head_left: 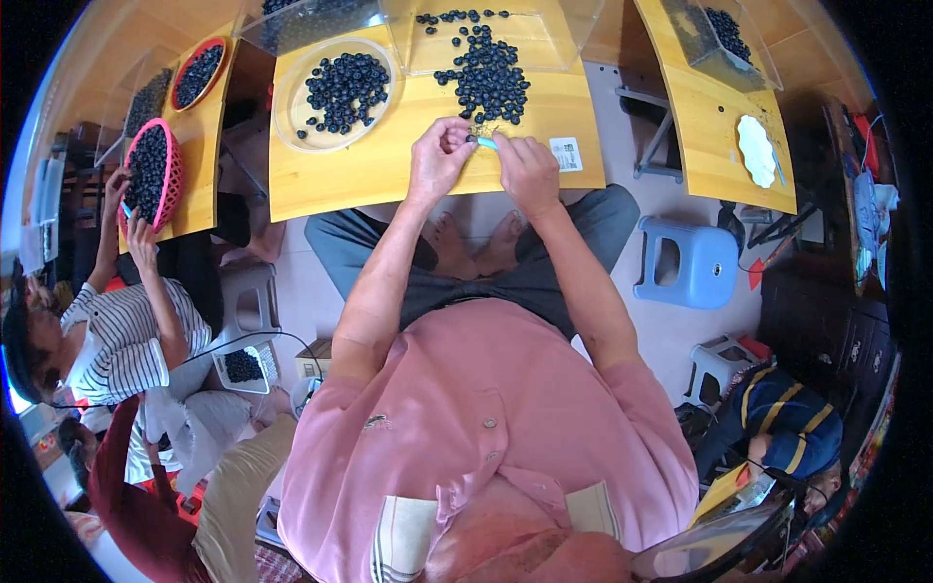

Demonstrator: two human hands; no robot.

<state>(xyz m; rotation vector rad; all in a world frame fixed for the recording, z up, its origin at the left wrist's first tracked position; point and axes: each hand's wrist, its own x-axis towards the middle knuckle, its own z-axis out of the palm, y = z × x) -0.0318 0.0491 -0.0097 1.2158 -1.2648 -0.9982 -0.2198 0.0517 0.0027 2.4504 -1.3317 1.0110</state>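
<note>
Above the near edge of the yellow table, my left hand [437, 160] pinches a small dark round piece [472, 139] between thumb and fingertips. My right hand [530, 175] is closed around a small tool with a light blue handle [486, 143]. The tool's tip meets the dark piece; its exact shape is too small to tell. Just beyond my hands lies a loose pile of glossy black round pieces [491, 78], like berries or beads. Thin brownish scraps [486, 127] lie beside my fingers. A clear round tray [284, 121] to the left holds more black pieces.
Clear plastic bins [311, 27] stand at the table's far side. A white label [566, 154] lies right of my hand. At left, a person in stripes [126, 340] works over a pink basket [175, 170]. A blue stool [688, 262] stands right; another table [709, 146] lies beyond.
</note>
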